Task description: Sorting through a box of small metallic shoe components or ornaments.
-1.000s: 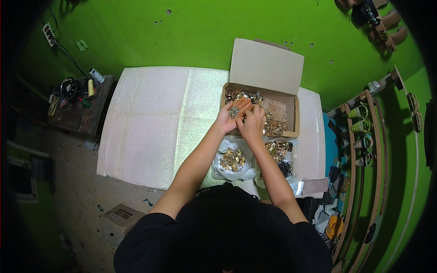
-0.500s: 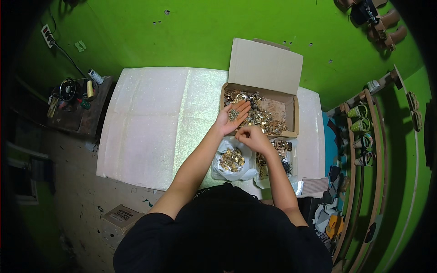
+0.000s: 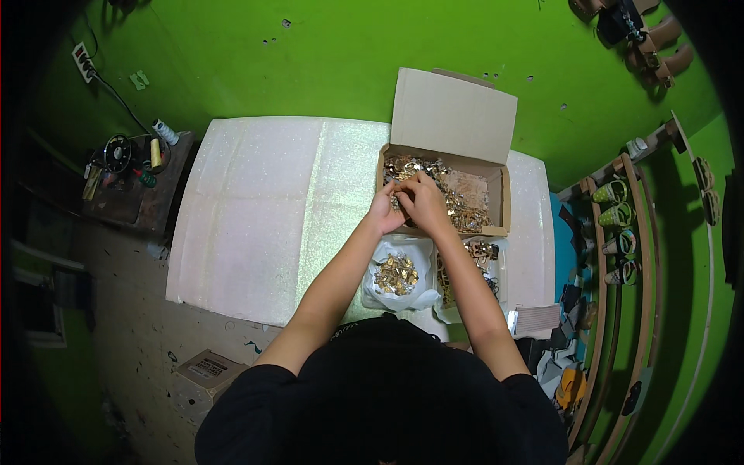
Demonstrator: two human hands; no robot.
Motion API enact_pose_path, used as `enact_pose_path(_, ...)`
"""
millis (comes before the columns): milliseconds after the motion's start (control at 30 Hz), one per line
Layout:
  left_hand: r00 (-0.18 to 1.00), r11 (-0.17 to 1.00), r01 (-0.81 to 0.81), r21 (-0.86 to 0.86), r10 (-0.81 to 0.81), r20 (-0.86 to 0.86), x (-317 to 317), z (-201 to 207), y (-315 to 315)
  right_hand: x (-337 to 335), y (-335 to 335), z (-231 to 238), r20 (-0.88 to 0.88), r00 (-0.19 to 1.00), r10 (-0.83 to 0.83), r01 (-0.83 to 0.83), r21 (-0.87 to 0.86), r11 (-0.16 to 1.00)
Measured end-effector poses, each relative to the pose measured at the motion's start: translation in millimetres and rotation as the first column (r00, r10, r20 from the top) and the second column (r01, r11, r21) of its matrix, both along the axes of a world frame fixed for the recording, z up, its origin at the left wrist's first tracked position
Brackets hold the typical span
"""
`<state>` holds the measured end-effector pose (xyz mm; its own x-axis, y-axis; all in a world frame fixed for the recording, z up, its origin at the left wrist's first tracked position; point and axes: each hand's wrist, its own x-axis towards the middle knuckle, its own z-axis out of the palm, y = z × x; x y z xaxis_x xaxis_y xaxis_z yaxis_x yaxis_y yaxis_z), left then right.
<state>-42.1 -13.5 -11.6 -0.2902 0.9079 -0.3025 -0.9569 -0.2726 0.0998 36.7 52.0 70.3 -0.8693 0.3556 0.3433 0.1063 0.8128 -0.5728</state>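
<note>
My left hand [image 3: 381, 213] is cupped, palm up, over the near left part of an open cardboard box [image 3: 505, 190]. Small shiny metal pieces [image 3: 394, 202] lie in its palm. From the right, my right hand [image 3: 426, 204] reaches onto that palm with its fingers bent together; whatever is at the fingertips is hidden. Loose gold and silver metal fittings [image 3: 468, 218] fill much of the box. Just below my hands, a container lined with white plastic [image 3: 378, 299] holds a pile of gold-coloured pieces [image 3: 396, 274]. Beside it, under my right forearm, sits a tray of darker metal fittings [image 3: 482, 251].
The box's raised lid [image 3: 453, 115] stands toward the green wall. A glittery white sheet [image 3: 256, 209] covers the table. Thread spools [image 3: 164, 132] stand on a side table at left. Sandals [image 3: 617, 215] hang on a wooden rack at right.
My right hand has moved up from above the plastic-lined container onto my left palm. The left hand's fingers, stretched out before, are now more curled.
</note>
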Motion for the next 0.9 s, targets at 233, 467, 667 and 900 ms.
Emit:
enact_pose_path(233,0.996,1.000,0.022,-0.003,-0.022,-0.089,0,2,-2,-8,-4,-6,0.026,1.000,0.003,-0.011,0.311,0.950)
enact_pose_path(467,0.999,0.999,-0.049,-0.007,0.049,-0.005,-2,-5,-2,-7,4,-9,-0.049,0.999,0.022,-0.013,0.190,0.982)
enact_pose_path(667,0.999,0.999,-0.030,0.036,0.031,-0.019,1,0,-2,3,7,-4,-0.070,0.997,-0.013,0.012,-0.015,1.000)
enact_pose_path(900,0.998,0.984,0.068,0.167,-0.066,-0.019,-1,-10,-1,7,16,-7,-0.101,0.989,-0.104,0.112,0.073,0.991)
